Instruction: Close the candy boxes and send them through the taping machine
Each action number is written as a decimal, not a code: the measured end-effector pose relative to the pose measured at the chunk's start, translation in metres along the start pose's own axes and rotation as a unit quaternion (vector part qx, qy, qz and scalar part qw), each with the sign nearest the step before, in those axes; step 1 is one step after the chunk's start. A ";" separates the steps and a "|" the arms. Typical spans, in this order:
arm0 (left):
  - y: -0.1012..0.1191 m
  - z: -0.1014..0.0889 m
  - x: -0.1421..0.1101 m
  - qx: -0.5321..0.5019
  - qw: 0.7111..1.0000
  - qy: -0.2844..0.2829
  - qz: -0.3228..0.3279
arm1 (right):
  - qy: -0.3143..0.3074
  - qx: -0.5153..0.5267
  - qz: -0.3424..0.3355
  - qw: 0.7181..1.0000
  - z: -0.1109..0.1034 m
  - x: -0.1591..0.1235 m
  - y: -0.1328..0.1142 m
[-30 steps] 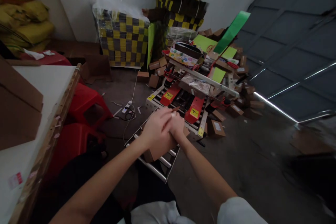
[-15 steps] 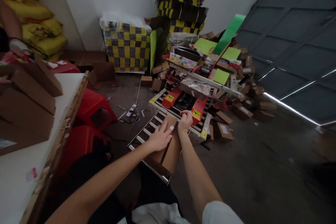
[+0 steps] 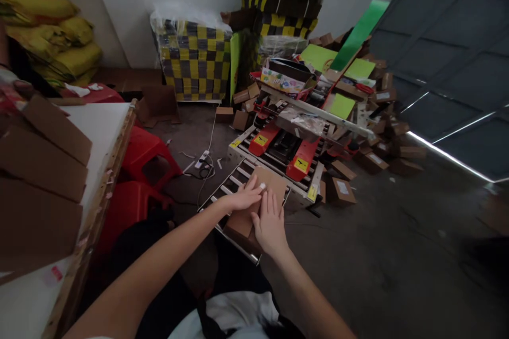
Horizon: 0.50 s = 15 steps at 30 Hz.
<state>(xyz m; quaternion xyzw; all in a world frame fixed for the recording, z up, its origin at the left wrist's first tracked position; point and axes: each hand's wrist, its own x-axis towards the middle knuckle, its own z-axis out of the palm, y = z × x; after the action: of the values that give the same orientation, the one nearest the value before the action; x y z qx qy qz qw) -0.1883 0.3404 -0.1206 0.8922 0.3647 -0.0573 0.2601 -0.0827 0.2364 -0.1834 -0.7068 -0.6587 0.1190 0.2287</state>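
Observation:
A brown cardboard box lies on a short roller conveyor in front of me, its top flaps folded down flat. My left hand rests on the left part of the top, fingers stretched out, a white wrap on one finger. Close beside it, my right hand lies flat on the right flap with its fingers extended. Both hands touch the box without gripping it. Just beyond the box stands a carton-sealing machine with red side guides and rollers.
On the left, a white-topped table bears open cardboard boxes. Red stools stand under its edge. A power strip with cables lies on the floor. Sealed boxes are piled right of the machine. A person's arm shows far left.
My right hand has moved from the box's far right edge down onto its top and flattened out. The right flap, raised before, is now folded down. My left hand stays on top.

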 end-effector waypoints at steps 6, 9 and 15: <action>0.000 0.013 0.016 0.044 0.998 0.025 0.034 | -0.106 -0.046 -0.055 0.992 -0.023 0.011 0.002; -0.004 0.013 0.019 -0.039 0.998 0.047 0.020 | -0.106 -0.096 -0.062 0.988 -0.020 0.000 -0.006; -0.033 -0.018 0.039 -0.376 0.891 0.246 -0.067 | -0.075 -0.135 -0.091 0.984 -0.014 0.009 0.002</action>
<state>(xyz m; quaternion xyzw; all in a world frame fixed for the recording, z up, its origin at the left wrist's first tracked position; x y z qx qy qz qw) -0.1842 0.3934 -0.1302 0.6869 0.4697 0.2879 0.4740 -0.0735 0.2426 -0.1711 -0.6572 -0.7458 0.0600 0.0906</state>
